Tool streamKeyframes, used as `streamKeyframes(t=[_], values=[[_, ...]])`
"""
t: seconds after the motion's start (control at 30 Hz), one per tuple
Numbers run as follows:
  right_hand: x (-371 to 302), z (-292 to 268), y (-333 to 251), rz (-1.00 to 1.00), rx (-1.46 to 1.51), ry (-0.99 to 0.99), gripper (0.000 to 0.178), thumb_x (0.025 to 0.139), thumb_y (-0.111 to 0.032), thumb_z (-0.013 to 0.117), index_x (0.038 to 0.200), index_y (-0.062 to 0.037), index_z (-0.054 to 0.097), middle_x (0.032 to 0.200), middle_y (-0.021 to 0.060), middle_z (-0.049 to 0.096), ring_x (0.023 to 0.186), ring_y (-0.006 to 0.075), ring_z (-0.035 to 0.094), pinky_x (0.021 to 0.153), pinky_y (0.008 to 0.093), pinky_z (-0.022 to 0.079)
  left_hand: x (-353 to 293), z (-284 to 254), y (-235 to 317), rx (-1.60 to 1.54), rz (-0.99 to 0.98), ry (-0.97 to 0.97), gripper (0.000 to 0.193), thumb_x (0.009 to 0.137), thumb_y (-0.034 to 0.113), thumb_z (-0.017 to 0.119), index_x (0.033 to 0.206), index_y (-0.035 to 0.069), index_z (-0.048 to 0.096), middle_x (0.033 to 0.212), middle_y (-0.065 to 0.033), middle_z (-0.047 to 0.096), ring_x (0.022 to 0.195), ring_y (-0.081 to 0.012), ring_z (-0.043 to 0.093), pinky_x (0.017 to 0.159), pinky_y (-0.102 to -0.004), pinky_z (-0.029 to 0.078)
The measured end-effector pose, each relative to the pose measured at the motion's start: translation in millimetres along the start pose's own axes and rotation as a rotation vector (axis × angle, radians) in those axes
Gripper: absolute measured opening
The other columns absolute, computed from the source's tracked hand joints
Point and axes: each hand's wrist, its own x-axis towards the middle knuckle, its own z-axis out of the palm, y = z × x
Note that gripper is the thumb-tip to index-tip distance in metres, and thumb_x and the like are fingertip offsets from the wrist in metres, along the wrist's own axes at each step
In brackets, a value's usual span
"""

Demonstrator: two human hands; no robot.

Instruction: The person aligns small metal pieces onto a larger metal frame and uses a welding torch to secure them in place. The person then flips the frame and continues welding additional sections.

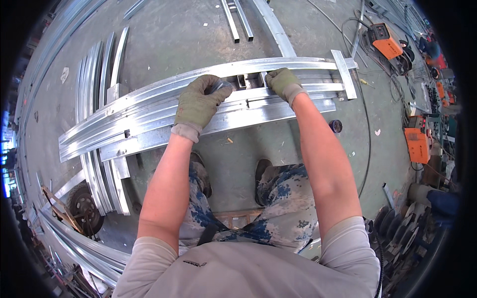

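Several long silver metal channels [164, 111] lie side by side across the view in front of me. My left hand [196, 104], in an olive work glove, is closed around a dark grey rounded object [218, 86] just above the channels; its kind is unclear. My right hand [286, 84], gloved alike, has its fingers curled closed beside a short upright metal piece [263, 79] between the channels. Whether those fingers grip that piece is hidden. A small open-ended square tube piece [242, 81] sits between my hands. Across the channels' right end lies a flat metal strip [344, 74].
More metal profiles [89, 84] run beneath the channels at the left, near a wheel [84, 208]. Orange machines [386, 40] with cables stand at the right. A small dark round item [336, 126] lies on the floor, and square tubes [231, 22] lie at the far side.
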Motion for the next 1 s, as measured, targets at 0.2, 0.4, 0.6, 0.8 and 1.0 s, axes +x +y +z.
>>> streamKeyframes(t=[0.2,0.4,0.6,0.8,1.0], values=[[-2.7,5.9,0.5,-0.018,0.017,0.018,0.037,0.097,-0.038,0.062,0.117,-0.0144,0.082,0.123,0.0152,0.078,0.117,0.0372,0.072,0.102,0.0450,0.055,-5.6,4.8,-0.5,0.069,0.002,0.045,0.051,0.090,0.031,0.088,0.123,-0.005,0.073,0.104,-0.0087,0.076,0.093,-0.0140,0.068,0.084,-0.0288,0.056],[10.9,13.3,-2.1,0.071,-0.036,0.038,0.036,0.096,-0.039,0.064,0.118,-0.0161,0.082,0.126,0.0149,0.077,0.120,0.0349,0.072,0.103,0.0458,0.056,-3.5,11.4,-6.3,0.029,0.043,0.026,0.043,0.091,0.027,0.086,0.120,-0.003,0.074,0.101,-0.0068,0.076,0.091,-0.0128,0.067,0.084,-0.0282,0.055],[-6.2,7.3,4.9,-0.068,0.137,0.160,0.039,0.096,-0.043,0.064,0.118,-0.0166,0.082,0.126,0.0117,0.078,0.118,0.0385,0.072,0.102,0.0472,0.056,4.3,23.3,-10.1,-0.137,0.022,0.004,0.034,0.093,0.022,0.084,0.116,-0.001,0.075,0.098,-0.0045,0.076,0.090,-0.0115,0.068,0.083,-0.0263,0.054],[-61.2,4.3,4.2,-0.145,0.908,0.149,0.055,0.101,-0.047,0.072,0.121,0.0042,0.076,0.102,0.0106,0.080,0.089,0.0170,0.071,0.084,0.0358,0.057,-0.2,25.0,-15.9,-0.309,-0.029,0.038,0.038,0.097,0.026,0.083,0.122,-0.001,0.074,0.113,-0.0051,0.075,0.095,-0.0127,0.069,0.085,-0.0277,0.058],[-114.1,38.1,-45.2,-0.133,1.118,-0.073,0.036,0.101,-0.027,0.078,0.123,0.0007,0.076,0.091,0.0013,0.074,0.076,0.0096,0.063,0.068,0.0257,0.051,-2.5,39.2,-15.5,-0.434,-0.121,-0.076,0.040,0.102,0.026,0.078,0.130,-0.001,0.071,0.119,-0.0067,0.073,0.102,-0.0139,0.070,0.085,-0.0297,0.063]])
